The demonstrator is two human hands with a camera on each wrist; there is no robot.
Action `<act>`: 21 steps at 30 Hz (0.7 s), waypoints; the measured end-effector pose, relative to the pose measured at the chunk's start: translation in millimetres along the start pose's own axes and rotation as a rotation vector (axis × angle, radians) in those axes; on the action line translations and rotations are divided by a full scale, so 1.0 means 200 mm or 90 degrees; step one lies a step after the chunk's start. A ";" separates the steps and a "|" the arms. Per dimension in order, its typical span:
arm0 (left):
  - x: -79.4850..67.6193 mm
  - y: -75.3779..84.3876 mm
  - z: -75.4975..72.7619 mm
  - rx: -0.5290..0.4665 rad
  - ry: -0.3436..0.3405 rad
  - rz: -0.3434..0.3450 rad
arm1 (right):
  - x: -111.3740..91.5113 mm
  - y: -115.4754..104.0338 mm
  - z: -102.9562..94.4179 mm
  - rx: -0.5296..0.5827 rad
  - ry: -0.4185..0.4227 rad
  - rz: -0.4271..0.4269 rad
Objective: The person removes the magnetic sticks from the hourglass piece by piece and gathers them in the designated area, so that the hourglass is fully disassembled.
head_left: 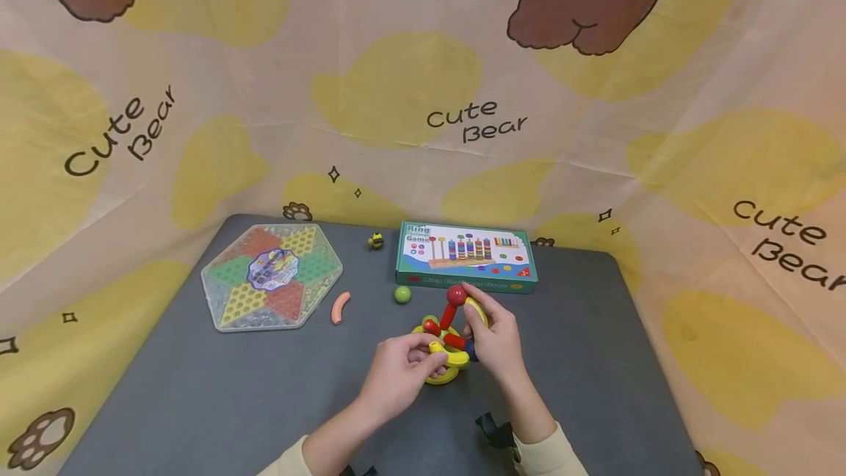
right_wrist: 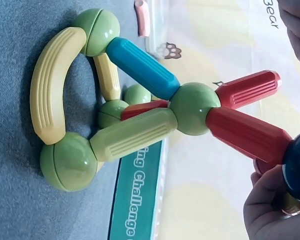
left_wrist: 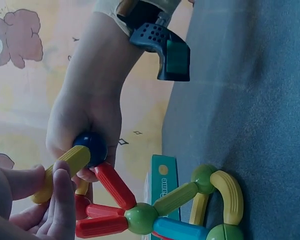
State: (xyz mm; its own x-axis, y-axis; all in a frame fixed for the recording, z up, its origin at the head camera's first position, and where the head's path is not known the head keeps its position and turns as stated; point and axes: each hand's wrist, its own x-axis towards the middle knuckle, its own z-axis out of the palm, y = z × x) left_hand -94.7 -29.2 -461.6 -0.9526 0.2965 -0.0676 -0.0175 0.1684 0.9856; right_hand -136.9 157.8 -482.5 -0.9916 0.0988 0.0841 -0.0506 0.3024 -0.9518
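Observation:
My left hand pinches a yellow curved magnetic rod between thumb and fingers. In the left wrist view the rod's far end meets a blue ball. My right hand grips the upper part of a magnetic stick-and-ball structure, its fingers around another yellow curved rod by a red ball. Red rods run up from a central green ball. Below, a blue rod and a light green rod slope to a base of green balls and yellow curved rods on the table.
Behind the structure lies a green-edged Ring Challenge Game box. To the left are a hexagonal Chinese checkers board and a pink curved rod. A loose green ball and a small yellow-and-black figure sit near the box.

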 end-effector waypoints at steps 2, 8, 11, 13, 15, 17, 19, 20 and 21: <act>-0.01 0.00 0.00 -0.003 -0.001 0.000 | 0.00 0.00 0.00 0.001 -0.001 -0.002; -0.03 -0.02 -0.02 0.006 -0.012 0.002 | 0.01 0.01 0.00 -0.016 0.004 -0.017; -0.03 -0.04 -0.04 -0.004 -0.022 -0.002 | 0.01 0.01 0.00 -0.018 0.001 -0.019; -0.03 -0.05 -0.05 -0.041 -0.029 -0.013 | 0.01 0.01 0.00 -0.015 -0.001 -0.018; -0.02 -0.06 -0.06 -0.091 -0.024 -0.028 | 0.01 0.01 0.00 -0.013 -0.001 -0.016; -0.01 -0.06 -0.07 -0.120 0.002 -0.036 | 0.01 0.01 -0.01 -0.014 -0.002 -0.014; 0.00 -0.07 -0.08 -0.131 0.040 -0.033 | 0.01 0.01 -0.01 -0.012 -0.002 -0.012; 0.01 -0.07 -0.09 -0.135 0.061 -0.032 | 0.01 0.01 -0.01 -0.011 -0.004 -0.012; 0.01 -0.07 -0.10 -0.136 0.081 -0.031 | 0.01 0.01 -0.01 -0.010 -0.005 -0.012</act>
State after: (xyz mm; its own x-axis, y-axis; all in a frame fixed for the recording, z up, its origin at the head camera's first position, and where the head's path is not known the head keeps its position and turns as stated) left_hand -103.1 -49.4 -472.3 -0.9795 0.1697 -0.1087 -0.1149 -0.0274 0.9930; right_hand -138.4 159.9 -483.3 -0.9913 0.0863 0.0994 -0.0670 0.3194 -0.9453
